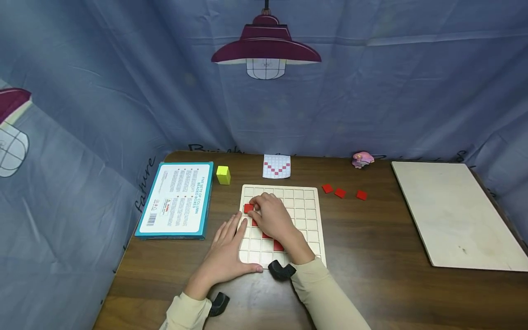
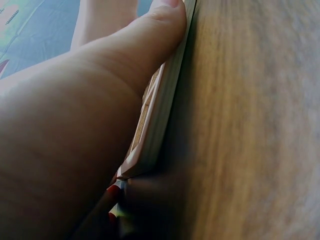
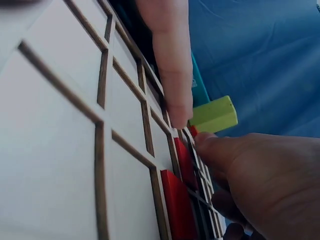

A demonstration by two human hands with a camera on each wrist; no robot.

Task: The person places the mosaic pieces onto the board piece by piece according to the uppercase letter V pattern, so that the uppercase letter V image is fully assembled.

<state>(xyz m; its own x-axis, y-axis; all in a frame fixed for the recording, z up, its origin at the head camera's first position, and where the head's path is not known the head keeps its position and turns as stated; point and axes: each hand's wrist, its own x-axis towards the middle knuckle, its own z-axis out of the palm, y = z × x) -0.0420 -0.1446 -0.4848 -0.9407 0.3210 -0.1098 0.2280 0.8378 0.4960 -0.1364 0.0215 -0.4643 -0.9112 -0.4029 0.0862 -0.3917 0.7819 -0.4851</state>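
The left hand (image 1: 224, 255) spreads its fingers at the grid board's (image 1: 310, 224) left and near edges, apparently steadying it, while the right hand's (image 1: 274, 221) fingers pinch a red square tile (image 1: 248, 208) toward its far-left corner, likely for control.

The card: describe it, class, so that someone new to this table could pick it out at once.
On the table, find the pale grid board. Just beyond its far edge lies a small white card, to the right of the yellow block. Unlike its neighbours, it bears a complete V of tiny red squares.
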